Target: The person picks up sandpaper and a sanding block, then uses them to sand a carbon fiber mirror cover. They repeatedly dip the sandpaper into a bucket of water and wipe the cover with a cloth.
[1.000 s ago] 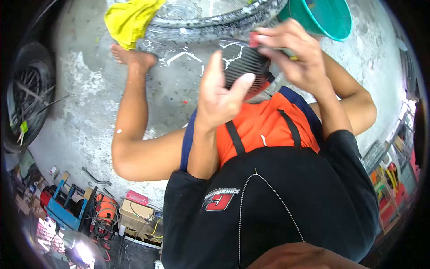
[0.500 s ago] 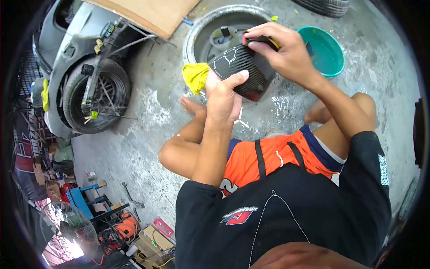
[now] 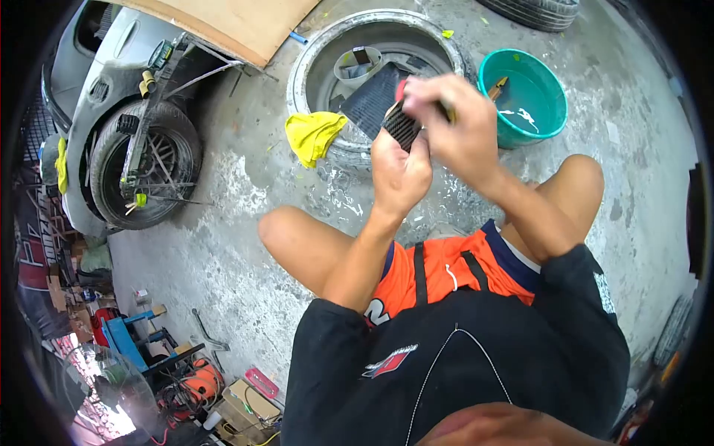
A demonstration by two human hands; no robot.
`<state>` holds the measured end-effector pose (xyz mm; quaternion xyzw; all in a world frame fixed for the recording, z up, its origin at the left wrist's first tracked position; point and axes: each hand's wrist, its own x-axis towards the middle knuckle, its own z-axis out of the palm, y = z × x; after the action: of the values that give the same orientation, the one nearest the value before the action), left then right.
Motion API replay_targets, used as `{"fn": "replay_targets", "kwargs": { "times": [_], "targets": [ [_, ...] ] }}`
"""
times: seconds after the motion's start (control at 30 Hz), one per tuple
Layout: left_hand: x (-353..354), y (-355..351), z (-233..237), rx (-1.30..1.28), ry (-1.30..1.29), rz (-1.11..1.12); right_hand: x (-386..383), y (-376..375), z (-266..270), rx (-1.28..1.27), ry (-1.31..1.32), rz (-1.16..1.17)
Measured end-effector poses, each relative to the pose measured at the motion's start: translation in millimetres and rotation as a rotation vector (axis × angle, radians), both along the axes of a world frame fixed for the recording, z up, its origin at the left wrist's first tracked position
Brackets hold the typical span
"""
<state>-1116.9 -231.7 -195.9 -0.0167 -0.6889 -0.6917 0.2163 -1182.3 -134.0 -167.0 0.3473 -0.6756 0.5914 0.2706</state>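
My left hand [image 3: 401, 169] is closed round the near end of a black carbon-fibre-patterned part [image 3: 372, 100], with its thumb along the edge. The part tilts up over the rim of a round basin like a tyre [image 3: 297, 82]. Just above it, my right hand [image 3: 461, 130] is blurred, its fingers bent round something small with red and yellow showing; what it is cannot be made out. A yellow cloth [image 3: 314, 136] hangs on the basin's near left rim. Inside the basin stands a small clear tub [image 3: 358, 68] with dark pieces in it.
A green tub [image 3: 532, 97] of water with a brownish object stands right of the basin. A tyre [image 3: 539, 9] lies at the top. At left are a car wheel [image 3: 152, 160] and a metal stand. Tools, boxes and a fan [image 3: 108, 394] fill the lower left.
The black part has turned and now shows its narrow edge near my left hand. My right hand has come closer to my left hand. The whole view has shifted slightly.
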Motion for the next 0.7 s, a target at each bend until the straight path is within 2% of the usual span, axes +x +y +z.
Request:
{"fn": "replay_targets", "kwargs": {
  "times": [0.07, 0.13, 0.17, 0.2, 0.27, 0.33, 0.4, 0.43, 0.47, 0.5, 0.53, 0.6, 0.67, 0.7],
  "targets": [
    [6, -2, 4, -0.019, 0.083, 0.014, 3, -2, 0, -0.015, 0.083, 0.037],
    [-6, -3, -9, 0.02, 0.065, 0.04, -20, -11, -9, 0.016, -0.151, 0.011],
    [-14, -7, -20, -0.046, 0.059, 0.06, -31, -14, -13, 0.05, -0.337, 0.023],
    [-18, -11, -31, -0.116, 0.048, 0.08, -27, -13, -17, 0.056, -0.35, 0.024],
    [-21, -18, -25, -0.182, 0.181, 0.121, -7, -15, -9, 0.123, 0.069, 0.062],
    [-11, -25, -22, -0.183, 0.088, 0.059, 1, -21, -13, 0.108, 0.036, 0.072],
    [-20, -25, -31, -0.158, 0.027, 0.14, -38, -24, -27, 0.274, -0.164, 0.005],
    [-10, -23, -27, -0.166, -0.046, 0.168, -59, -17, -29, 0.275, -0.421, 0.023],
    [-8, -22, -16, -0.4, 0.107, 0.236, -72, -6, -23, 0.263, -0.693, 0.031],
    [1, -31, -7, -0.389, -0.071, 0.203, -72, 3, -24, 0.165, -0.591, 0.068],
    [4, -38, -4, -0.383, -0.115, 0.19, -72, 9, -22, 0.074, -0.477, 0.108],
    [6, -49, -5, 0.256, 0.001, 0.123, -60, 29, -7, 0.146, -0.552, 0.138],
    [15, -56, -8, 0.328, -0.045, 0.077, -52, 24, -8, -0.186, -0.651, 0.267],
    [20, -58, -7, 0.394, -0.072, 0.016, -55, 48, 11, 0.068, -0.807, 0.48]
  ]
}}
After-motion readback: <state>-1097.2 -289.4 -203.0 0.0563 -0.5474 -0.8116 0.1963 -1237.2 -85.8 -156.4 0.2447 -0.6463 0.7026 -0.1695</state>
